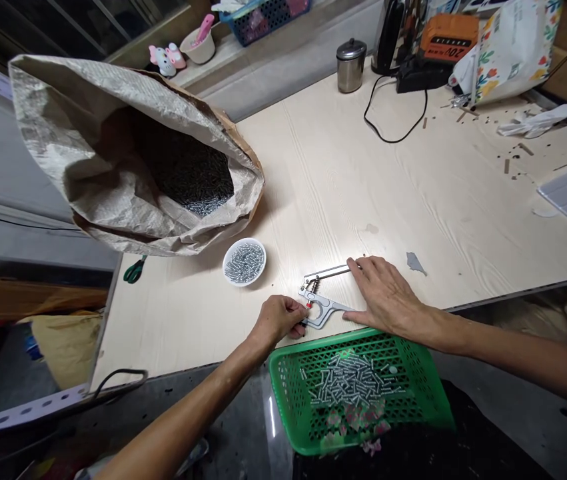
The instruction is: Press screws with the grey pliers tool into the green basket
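Legible marking is confined to the orange box (pixel 448 37) at the far right of the bench (pixel 323 187), which reads "20V", inverted to the viewer; its smaller print, and the lettering on the flower-printed packet (pixel 518 53) beside it, cannot be made out with certainty. The grey hand press (pixel 330 306) is at the near edge of the bench, just beyond the green basket (pixel 323 344). Its working end points left and its two handles run right, so the long axis lies roughly crosswise to the wearer; the upper lever (pixel 330 272) rises slightly toward the right, with the handles spread apart. The right hand (pixel 386 293) is spread wide across the handles, fingers over the upper lever, thumb at the lower handle's end. The left hand (pixel 280 319) is drawn to a pinch at the press's working end, beside a small red part (pixel 308 305); whether anything lies between the fingertips cannot be told. Small metal pieces (pixel 353 379) lie loose in the basket. A white bowl (pixel 244 285) of similar pieces stands between the hand press and an open woven sack (pixel 158 237).
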Demonstrator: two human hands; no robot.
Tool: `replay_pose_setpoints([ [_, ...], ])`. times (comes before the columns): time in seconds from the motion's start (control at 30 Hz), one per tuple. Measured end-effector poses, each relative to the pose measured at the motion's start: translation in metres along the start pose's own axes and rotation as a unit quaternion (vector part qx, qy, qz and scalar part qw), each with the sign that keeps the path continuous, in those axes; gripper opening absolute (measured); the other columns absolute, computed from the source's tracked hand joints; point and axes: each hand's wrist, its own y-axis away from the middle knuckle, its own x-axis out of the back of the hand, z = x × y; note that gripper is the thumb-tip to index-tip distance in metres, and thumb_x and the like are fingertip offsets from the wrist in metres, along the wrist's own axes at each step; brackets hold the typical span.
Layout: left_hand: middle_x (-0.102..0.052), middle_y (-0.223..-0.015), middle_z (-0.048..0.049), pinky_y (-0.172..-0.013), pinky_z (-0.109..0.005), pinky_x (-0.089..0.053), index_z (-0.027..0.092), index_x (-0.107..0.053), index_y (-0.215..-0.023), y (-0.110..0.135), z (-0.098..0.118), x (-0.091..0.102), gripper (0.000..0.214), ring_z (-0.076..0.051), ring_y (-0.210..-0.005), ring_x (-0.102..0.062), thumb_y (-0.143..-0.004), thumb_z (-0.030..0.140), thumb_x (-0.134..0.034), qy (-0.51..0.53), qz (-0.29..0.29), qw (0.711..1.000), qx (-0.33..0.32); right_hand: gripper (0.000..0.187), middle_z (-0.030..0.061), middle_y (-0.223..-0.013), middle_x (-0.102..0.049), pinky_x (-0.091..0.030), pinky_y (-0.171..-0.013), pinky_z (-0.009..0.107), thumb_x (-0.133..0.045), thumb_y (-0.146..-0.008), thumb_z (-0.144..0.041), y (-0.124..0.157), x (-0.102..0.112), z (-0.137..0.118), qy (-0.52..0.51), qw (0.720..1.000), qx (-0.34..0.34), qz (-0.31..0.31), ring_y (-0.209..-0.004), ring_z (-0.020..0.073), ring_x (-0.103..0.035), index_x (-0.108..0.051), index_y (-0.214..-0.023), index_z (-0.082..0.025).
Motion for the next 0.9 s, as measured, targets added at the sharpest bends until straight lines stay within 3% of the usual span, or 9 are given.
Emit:
replay_pose_setpoints([
  [0.43,-0.059,-0.042,0.0021,-0.049,-0.022,-0.048,0.012,-0.064,-0.067,0.003,0.006,-0.002,0.012,-0.012,-0.042,-0.058,-0.078,0.014,-0.062,-0.053,-0.032,0.997,0.036,0.073,0.0179,-0.111,-0.056,-0.032,-0.089,0.049,-0.062,-0.077,-0.055,0.002,-0.001,-0.001,0.008,1.0,0.018,0.007,-0.102,0.0335,-0.047,-0.043,-0.131,-0.009],
  [0.57,-0.058,-0.043,0.0028,-0.051,-0.023,-0.048,0.012,-0.063,-0.068,0.004,0.005,-0.001,0.014,-0.011,-0.044,-0.058,-0.08,0.018,-0.061,-0.059,-0.029,0.997,0.037,0.08,0.0186,-0.115,-0.054,-0.034,-0.089,0.047,-0.064,-0.074,-0.057,0.001,-0.003,0.003,0.006,0.999,0.032,0.021,-0.104,0.034,-0.046,-0.039,-0.133,-0.01],
  [0.67,-0.059,-0.047,0.0013,-0.055,-0.026,-0.049,0.012,-0.064,-0.069,0.009,0.004,-0.002,0.016,-0.013,-0.048,-0.059,-0.082,0.02,-0.059,-0.093,-0.029,0.995,0.034,0.071,0.0179,-0.11,-0.055,-0.037,-0.085,0.045,-0.067,-0.073,-0.052,0.0,0.0,0.002,0.012,0.999,0.046,0.005,-0.099,0.0327,-0.047,-0.046,-0.125,-0.009],
  [0.77,-0.065,-0.066,-0.0047,-0.063,-0.031,-0.051,0.013,-0.064,-0.07,0.019,0.0,-0.009,0.02,-0.017,-0.062,-0.063,-0.084,0.026,-0.058,-0.218,0.064,0.971,-0.079,0.051,0.0158,-0.102,-0.056,-0.04,-0.079,0.041,-0.067,-0.077,-0.041,-0.002,0.005,-0.003,0.025,0.998,0.055,-0.015,-0.093,0.03,-0.048,-0.052,-0.115,-0.01],
  [0.83,-0.067,-0.091,-0.0095,-0.072,-0.036,-0.051,0.014,-0.066,-0.082,0.021,-0.002,-0.017,0.018,-0.022,-0.083,-0.063,-0.085,0.03,-0.059,-0.302,0.15,0.915,-0.224,0.043,0.015,-0.1,-0.057,-0.041,-0.077,0.04,-0.066,-0.079,-0.037,-0.004,0.007,-0.007,0.03,0.997,0.064,-0.025,-0.091,0.0287,-0.048,-0.054,-0.111,-0.01],
  [0.9,-0.06,-0.116,-0.0133,-0.084,-0.043,-0.05,0.015,-0.062,-0.105,0.016,-0.002,-0.026,0.027,-0.028,-0.106,-0.056,-0.084,0.033,-0.062,-0.35,0.174,0.847,-0.36,0.039,0.0149,-0.099,-0.057,-0.041,-0.077,0.04,-0.064,-0.081,-0.035,-0.007,0.007,-0.01,0.032,0.997,0.072,-0.027,-0.091,0.0288,-0.048,-0.055,-0.109,-0.01],
])
